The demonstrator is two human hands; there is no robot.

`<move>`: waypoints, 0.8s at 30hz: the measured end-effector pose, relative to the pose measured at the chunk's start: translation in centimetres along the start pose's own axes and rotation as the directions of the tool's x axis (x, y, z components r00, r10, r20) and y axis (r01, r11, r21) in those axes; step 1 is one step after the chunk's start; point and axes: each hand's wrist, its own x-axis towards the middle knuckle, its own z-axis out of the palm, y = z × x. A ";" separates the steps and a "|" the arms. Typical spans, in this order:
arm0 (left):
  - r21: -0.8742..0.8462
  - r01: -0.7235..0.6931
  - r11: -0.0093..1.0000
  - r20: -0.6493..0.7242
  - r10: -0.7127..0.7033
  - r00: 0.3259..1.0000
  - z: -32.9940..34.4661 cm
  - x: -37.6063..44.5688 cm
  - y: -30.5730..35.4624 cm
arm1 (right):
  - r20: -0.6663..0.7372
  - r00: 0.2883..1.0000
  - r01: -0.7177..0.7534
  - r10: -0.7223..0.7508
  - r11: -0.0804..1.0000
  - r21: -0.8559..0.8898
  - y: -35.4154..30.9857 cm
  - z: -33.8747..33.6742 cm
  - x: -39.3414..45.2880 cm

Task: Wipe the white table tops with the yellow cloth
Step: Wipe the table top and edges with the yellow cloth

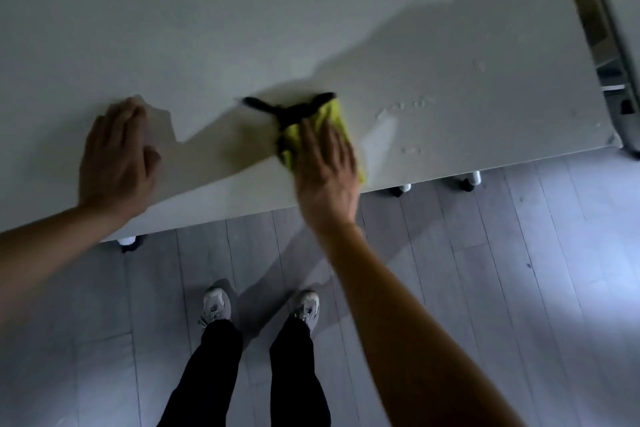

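head | right hand (325,166) flat, fingers straight, pressed yellow cloth (311,128) on white table top (311,28) near its front edge | left hand (116,156) flat, empty, braced on top | step: wiping mid-stroke | next: probably sweep toward wet smears (398,114) by right corner

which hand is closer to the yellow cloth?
Right. The right hand presses flat on the yellow cloth with black trim; the left hand rests on the white table top, well left.
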 end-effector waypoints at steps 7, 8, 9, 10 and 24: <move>-0.113 -0.161 0.980 -0.011 0.161 0.987 4.6 0.5 15.1 | -0.072 0.897 -0.440 0.436 0.897 -0.036 18.6 -7.5 1.7; -0.116 -0.157 0.981 -0.005 0.157 0.988 5.2 0.9 17.0 | -0.061 0.882 -0.470 0.468 0.882 -0.028 19.8 -8.0 1.9; -0.118 -0.149 0.982 0.001 0.150 0.989 5.7 1.4 18.6 | -0.062 0.874 -0.484 0.482 0.874 -0.025 20.4 -8.2 2.0; -0.118 -0.142 0.983 0.006 0.144 0.990 6.0 1.8 19.8 | -0.072 0.869 -0.492 0.490 0.870 -0.020 20.3 -8.1 2.1; -0.079 0.022 0.997 -0.021 -0.023 1.000 6.9 2.5 21.5 | 0.056 0.953 0.299 -0.298 0.954 -0.012 8.4 -2.7 0.4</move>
